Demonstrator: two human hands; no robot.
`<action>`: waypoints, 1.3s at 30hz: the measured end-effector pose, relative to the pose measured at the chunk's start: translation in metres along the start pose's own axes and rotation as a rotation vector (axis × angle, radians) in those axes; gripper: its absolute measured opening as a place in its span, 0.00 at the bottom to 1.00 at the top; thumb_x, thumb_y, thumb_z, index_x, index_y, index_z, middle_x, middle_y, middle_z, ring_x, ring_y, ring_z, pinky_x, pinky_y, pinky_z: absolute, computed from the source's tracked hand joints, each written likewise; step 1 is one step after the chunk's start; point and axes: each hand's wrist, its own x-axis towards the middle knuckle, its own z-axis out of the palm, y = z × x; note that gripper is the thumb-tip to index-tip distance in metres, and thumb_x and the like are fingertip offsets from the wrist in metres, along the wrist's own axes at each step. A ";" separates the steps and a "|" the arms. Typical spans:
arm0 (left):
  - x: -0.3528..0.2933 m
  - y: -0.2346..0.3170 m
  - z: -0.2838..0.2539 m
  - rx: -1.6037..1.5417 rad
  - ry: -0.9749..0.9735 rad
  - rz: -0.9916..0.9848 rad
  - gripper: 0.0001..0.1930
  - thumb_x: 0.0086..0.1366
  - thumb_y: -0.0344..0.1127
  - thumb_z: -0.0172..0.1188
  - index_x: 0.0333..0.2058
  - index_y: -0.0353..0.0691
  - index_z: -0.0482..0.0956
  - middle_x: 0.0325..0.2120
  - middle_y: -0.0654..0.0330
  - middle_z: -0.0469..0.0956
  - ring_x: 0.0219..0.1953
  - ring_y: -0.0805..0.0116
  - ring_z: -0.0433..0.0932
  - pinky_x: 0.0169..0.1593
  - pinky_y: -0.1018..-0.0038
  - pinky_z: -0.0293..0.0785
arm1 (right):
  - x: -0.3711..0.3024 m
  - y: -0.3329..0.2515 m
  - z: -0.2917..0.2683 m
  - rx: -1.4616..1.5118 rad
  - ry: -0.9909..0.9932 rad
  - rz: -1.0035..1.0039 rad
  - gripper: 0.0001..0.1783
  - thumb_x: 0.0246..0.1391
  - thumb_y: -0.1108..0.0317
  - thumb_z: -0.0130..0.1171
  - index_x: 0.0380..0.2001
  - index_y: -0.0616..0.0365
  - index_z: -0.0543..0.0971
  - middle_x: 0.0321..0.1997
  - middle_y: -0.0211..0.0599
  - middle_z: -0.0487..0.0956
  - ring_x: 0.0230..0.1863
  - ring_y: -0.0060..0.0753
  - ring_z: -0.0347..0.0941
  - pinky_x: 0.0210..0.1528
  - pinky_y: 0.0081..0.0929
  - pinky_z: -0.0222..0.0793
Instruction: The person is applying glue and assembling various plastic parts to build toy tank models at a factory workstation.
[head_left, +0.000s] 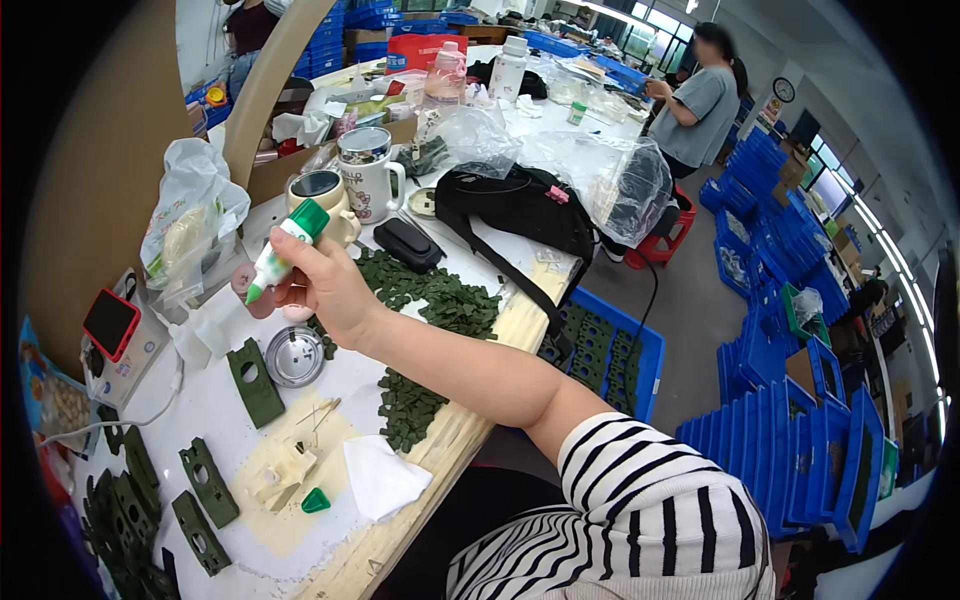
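Observation:
My right hand (330, 290) is closed around a white glue bottle (268, 268) with a green base and a green nozzle. The bottle is tilted, its nozzle pointing down over the table, touching nothing there. Below it lie a dark green slotted plate (254, 383) and a round metal lid (295, 356). Two more green plates with holes (209, 482) rest nearer me, beside a cream-coloured block (285, 475) on a glue-stained patch. A small green cap (315, 500) sits next to the block. My left hand is not in view.
Small green pieces (430, 300) lie heaped beyond my forearm. Two mugs (368, 175), a black case (409, 246) and a black bag (515, 210) stand behind. Stacked green plates (125, 510) are at left, a white tissue (385, 478) near the edge. Blue crates (780, 440) line the right; a person (700, 100) stands far off.

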 end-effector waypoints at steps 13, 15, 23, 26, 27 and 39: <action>-0.002 -0.002 -0.005 -0.008 -0.014 -0.011 0.19 0.65 0.38 0.53 0.54 0.46 0.69 0.50 0.54 0.72 0.49 0.66 0.73 0.58 0.59 0.62 | -0.004 -0.002 0.003 -0.046 -0.038 -0.041 0.17 0.57 0.53 0.54 0.31 0.57 0.71 0.27 0.34 0.78 0.21 0.18 0.69 0.25 0.20 0.69; -0.004 -0.002 -0.006 -0.006 -0.009 -0.020 0.19 0.65 0.38 0.54 0.54 0.46 0.70 0.50 0.54 0.72 0.49 0.66 0.73 0.58 0.59 0.62 | -0.004 -0.002 0.004 -0.044 -0.036 -0.028 0.17 0.57 0.53 0.54 0.31 0.57 0.71 0.28 0.35 0.78 0.21 0.18 0.69 0.26 0.20 0.70; -0.005 -0.002 -0.009 0.008 -0.010 -0.038 0.19 0.65 0.38 0.54 0.54 0.46 0.70 0.50 0.54 0.72 0.48 0.67 0.74 0.58 0.59 0.62 | -0.004 -0.003 0.005 -0.060 -0.064 -0.021 0.17 0.57 0.52 0.53 0.31 0.56 0.73 0.30 0.33 0.78 0.23 0.18 0.70 0.28 0.19 0.70; -0.005 -0.004 -0.009 0.010 -0.007 -0.047 0.19 0.65 0.38 0.54 0.54 0.47 0.70 0.50 0.54 0.73 0.48 0.67 0.74 0.58 0.58 0.62 | -0.005 -0.004 0.008 -0.055 -0.053 -0.015 0.18 0.57 0.52 0.53 0.29 0.57 0.74 0.29 0.32 0.78 0.23 0.18 0.70 0.28 0.18 0.69; -0.005 -0.005 -0.008 0.010 -0.008 -0.048 0.19 0.65 0.38 0.54 0.54 0.47 0.70 0.50 0.54 0.73 0.48 0.67 0.74 0.58 0.58 0.62 | -0.005 -0.004 0.008 -0.059 -0.054 -0.020 0.18 0.57 0.52 0.53 0.29 0.57 0.75 0.28 0.32 0.78 0.23 0.18 0.70 0.28 0.18 0.69; -0.003 -0.023 0.000 0.010 0.025 -0.068 0.19 0.64 0.38 0.54 0.54 0.48 0.70 0.49 0.53 0.73 0.47 0.67 0.75 0.58 0.58 0.63 | -0.001 -0.002 -0.002 -0.058 -0.067 -0.021 0.17 0.56 0.53 0.53 0.31 0.57 0.71 0.28 0.34 0.78 0.19 0.21 0.70 0.15 0.15 0.54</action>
